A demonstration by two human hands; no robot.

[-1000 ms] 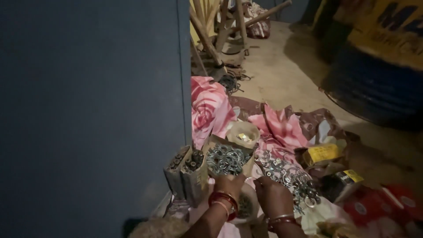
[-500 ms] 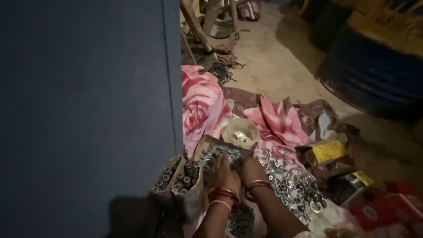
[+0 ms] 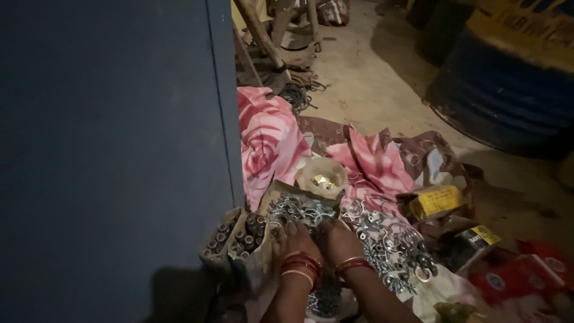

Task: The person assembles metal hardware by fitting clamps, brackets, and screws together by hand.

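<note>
Hands in metal clamps, sorting step, low light.

Left hand (image 3: pixel 295 238) and right hand (image 3: pixel 336 235) side by side, fingers curled down into heap of metal clamps (image 3: pixel 299 209) in open carton; grip itself too dark to tell. Box of bolts (image 3: pixel 236 236) just left. Loose clamps (image 3: pixel 391 242) spread on pink floral cloth (image 3: pixel 269 134) to right. Small bowl (image 3: pixel 321 175) beyond; blue drum (image 3: pixel 508 90) far back. Next move likely calls for a clean pinch on single piece.

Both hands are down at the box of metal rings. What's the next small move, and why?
Probably close the fingers on a small bunch of rings and lift it clear. Both the left hand and right hand rest together at the near edge of the open box of rings, and neither visibly holds anything yet.
</note>
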